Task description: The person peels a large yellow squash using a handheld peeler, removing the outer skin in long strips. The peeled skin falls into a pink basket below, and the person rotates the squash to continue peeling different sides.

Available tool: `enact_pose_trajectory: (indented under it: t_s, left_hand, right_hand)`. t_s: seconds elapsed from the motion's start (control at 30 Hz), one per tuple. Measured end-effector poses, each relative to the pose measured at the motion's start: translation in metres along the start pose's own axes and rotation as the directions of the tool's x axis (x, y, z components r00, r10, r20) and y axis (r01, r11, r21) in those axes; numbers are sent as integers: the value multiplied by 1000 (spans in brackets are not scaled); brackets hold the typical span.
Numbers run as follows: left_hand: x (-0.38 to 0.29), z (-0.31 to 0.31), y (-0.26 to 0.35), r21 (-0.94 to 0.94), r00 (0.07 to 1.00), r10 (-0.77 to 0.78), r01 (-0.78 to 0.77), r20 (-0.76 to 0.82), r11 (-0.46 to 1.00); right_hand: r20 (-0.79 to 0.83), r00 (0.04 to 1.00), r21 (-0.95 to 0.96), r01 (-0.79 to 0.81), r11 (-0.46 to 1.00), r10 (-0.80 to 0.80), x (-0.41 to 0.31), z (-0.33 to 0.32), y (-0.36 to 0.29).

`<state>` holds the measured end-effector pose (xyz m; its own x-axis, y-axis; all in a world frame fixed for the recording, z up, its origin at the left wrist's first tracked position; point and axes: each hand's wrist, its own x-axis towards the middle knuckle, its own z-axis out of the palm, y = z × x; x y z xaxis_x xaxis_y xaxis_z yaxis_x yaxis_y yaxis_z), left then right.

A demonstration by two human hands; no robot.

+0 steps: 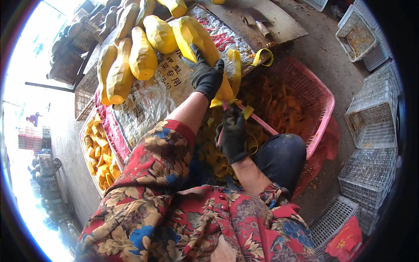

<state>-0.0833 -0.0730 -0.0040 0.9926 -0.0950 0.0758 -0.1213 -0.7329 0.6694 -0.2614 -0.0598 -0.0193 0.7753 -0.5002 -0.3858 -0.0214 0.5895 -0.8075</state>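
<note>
My left hand [206, 73], in a dark work glove, grips a long yellow squash [201, 39] with flat peel marks down its side. My right hand [231, 131], gloved too, is closed around a pink-handled peeler at the squash's lower end; the blade is mostly hidden. A long strip of peel [236, 70] curls up beside the squash. Several peeled squashes, one of them a plump peeled squash [142, 54], lie to the left on a printed woven sack [163, 85]. Below the hands, peelings fill a pink plastic basket [322, 119].
At the left stands a crate of cut orange squash pieces [100, 154]. A board [284, 19] at the top holds a cleaver [257, 14] and a wooden-handled tool [263, 29]. Stacked plastic crates [371, 124] line the right side. A red bag [345, 237] lies at lower right.
</note>
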Motion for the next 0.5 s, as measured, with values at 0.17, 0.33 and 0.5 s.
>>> enact_pose_trajectory:
  t_s: [0.17, 0.33, 0.5]
  left_hand:
    - [-3, 1, 15, -9, 998, -69, 69, -11, 998]
    - [-3, 5, 19, 37, 996, -67, 69, -54, 997]
    - [-3, 10, 23, 64, 993, -109, 112, -47, 992]
  right_hand:
    - [-60, 982, -37, -183, 982, 181, -18, -5, -11]
    - [-112, 956, -78, 265, 961, -273, 30, -16, -12]
    - [-55, 994, -182, 86, 980, -97, 23, -21, 28]
